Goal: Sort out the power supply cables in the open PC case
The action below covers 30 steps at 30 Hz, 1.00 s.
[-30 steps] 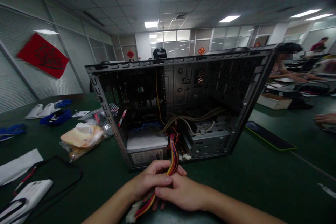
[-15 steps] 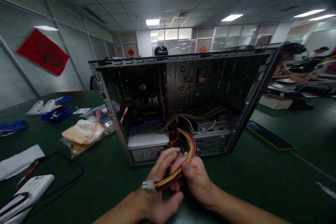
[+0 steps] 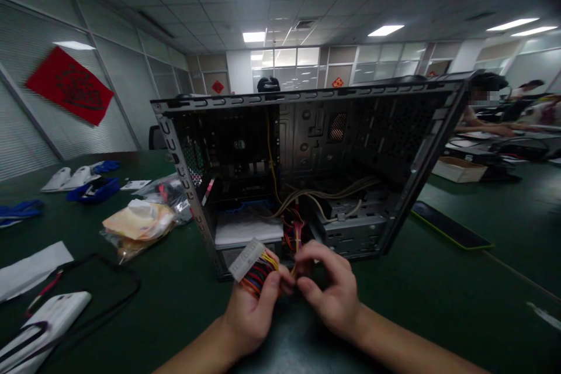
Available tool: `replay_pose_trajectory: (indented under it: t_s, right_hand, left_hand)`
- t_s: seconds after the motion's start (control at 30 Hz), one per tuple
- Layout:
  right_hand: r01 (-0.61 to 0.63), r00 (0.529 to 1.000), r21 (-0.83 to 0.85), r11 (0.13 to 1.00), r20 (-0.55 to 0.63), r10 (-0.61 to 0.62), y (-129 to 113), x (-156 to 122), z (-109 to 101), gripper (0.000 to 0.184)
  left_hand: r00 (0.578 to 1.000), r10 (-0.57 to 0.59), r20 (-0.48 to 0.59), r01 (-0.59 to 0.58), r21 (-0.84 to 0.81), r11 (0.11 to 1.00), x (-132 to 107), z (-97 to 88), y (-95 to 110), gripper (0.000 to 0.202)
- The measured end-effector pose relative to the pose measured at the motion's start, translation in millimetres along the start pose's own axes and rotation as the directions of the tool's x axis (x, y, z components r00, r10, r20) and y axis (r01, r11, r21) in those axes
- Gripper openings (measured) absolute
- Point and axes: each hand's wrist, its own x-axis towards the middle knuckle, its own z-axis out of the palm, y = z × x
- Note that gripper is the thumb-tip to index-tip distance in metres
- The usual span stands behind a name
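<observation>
Green counter [image 3: 438, 292] carries the whole setup. The computer case [image 3: 307, 128], landmark for all positions below, stands upright with its open side towards the wearer; pale cables [image 3: 302, 193] cross its lower interior. Right of the case, near its lower right corner, a dark slab [image 3: 451, 225] with a yellow-green edge lies flat. Left of the case, near its frame: a clear bag [image 3: 139, 221] with orange-yellow contents. Farther left of the case and nearer the wearer, a white block [image 3: 61, 315] with black cord over it. Beyond the bag, also left of the case, a blue tray [image 3: 93, 190].

Both hands are in front of the case. Right hand [image 3: 331, 292], before its lower middle: fingers bent but loose, a gap between thumb and forefinger; contact with the wires by their tips cannot be told. Left hand [image 3: 256, 307], left of that: fingers grasping the multicoloured wire bundle [image 3: 260, 274], thumb on top. The bundle is in front of the case's lower left part; similar wires show inside, the join being hidden by the hands. At its free end, a pale connector [image 3: 246, 259] juts above the left fingers, tilted.
</observation>
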Motion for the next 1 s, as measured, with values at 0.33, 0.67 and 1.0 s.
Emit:
replay_pose_trajectory:
  t_s: [0.33,0.67,1.0]
  right_hand:
    - [-0.281,0.938,0.020,0.960,0.219,0.270,2,1,8,0.040]
    - [-0.333,0.925,0.099,0.938,0.228,0.304,4,3,6,0.046]
    - [-0.151,0.944,0.005,0.989,0.297,0.143,7,-3,4,0.046]
  left_hand:
    - [0.935,-0.330,0.128,0.347,-0.146,0.926,9,8.6,2,0.048]
    - [0.935,-0.322,0.145,0.340,-0.120,0.933,5,9.8,4,0.060]
    - [0.930,-0.289,0.227,0.321,-0.122,0.939,6,8.6,-4,0.071]
